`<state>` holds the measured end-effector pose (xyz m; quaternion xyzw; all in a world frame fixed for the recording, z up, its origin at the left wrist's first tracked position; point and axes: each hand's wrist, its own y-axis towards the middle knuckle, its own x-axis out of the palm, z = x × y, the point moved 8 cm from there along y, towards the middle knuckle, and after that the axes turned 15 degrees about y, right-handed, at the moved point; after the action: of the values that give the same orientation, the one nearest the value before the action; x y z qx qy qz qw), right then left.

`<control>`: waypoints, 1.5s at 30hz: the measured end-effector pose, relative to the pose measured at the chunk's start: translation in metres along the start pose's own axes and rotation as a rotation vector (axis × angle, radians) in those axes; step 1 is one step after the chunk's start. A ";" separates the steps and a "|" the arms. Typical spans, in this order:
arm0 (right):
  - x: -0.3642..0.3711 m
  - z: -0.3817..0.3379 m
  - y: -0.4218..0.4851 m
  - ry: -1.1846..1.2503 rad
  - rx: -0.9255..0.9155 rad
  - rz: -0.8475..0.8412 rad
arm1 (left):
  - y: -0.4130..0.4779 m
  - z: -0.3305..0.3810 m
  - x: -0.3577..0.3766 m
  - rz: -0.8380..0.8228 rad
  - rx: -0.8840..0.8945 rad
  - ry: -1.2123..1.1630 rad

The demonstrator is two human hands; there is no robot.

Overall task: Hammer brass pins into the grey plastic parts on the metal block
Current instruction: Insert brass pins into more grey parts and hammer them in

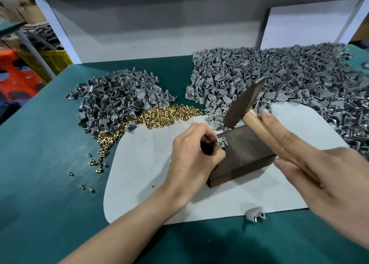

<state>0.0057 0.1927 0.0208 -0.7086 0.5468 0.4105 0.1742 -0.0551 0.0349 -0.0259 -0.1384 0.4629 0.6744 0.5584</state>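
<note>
With right hand [311, 175] grip round raised hammer [244, 103] and left hand [191, 149] grip pinching a part [222, 141] on the block [245, 153], looks midway: heaps of parts [119, 101] and pins [159, 115] remain.

Beyond the teal tabletop [40, 153] — orange crate [16, 75], yellow crate [57, 60] (far left).

Your right hand [319, 175], cut by the edge, hides most of the blurred hammer [242, 103] handle; your left hand [191, 153] half covers the part [222, 141].
</note>
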 end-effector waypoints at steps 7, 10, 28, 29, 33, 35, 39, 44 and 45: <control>0.015 0.001 0.000 0.074 -0.021 -0.023 | 0.003 -0.006 0.004 -0.057 -0.088 -0.059; 0.022 0.002 -0.004 0.092 0.006 -0.056 | 0.004 -0.009 0.006 -0.065 -0.124 -0.051; 0.002 -0.012 0.005 0.026 0.001 -0.050 | -0.003 -0.020 0.006 -0.018 -0.123 -0.057; 0.004 -0.016 0.005 0.093 0.006 -0.055 | -0.004 -0.022 0.007 -0.019 -0.126 -0.070; 0.003 -0.007 0.007 0.104 0.020 -0.036 | -0.005 -0.026 0.012 -0.020 -0.156 -0.113; 0.012 -0.010 0.007 0.010 0.028 -0.079 | -0.007 -0.027 0.013 -0.012 -0.154 -0.130; 0.012 -0.011 0.001 0.003 0.034 -0.053 | -0.008 -0.029 0.015 -0.005 -0.171 -0.197; 0.019 -0.014 -0.002 -0.023 0.039 -0.088 | -0.010 -0.033 0.018 -0.018 -0.205 -0.271; 0.018 -0.015 -0.001 -0.024 0.053 -0.093 | -0.010 -0.033 0.018 -0.018 -0.210 -0.272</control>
<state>0.0138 0.1714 0.0151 -0.7236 0.5218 0.3955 0.2183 -0.0635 0.0197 -0.0610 -0.1073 0.3087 0.7266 0.6044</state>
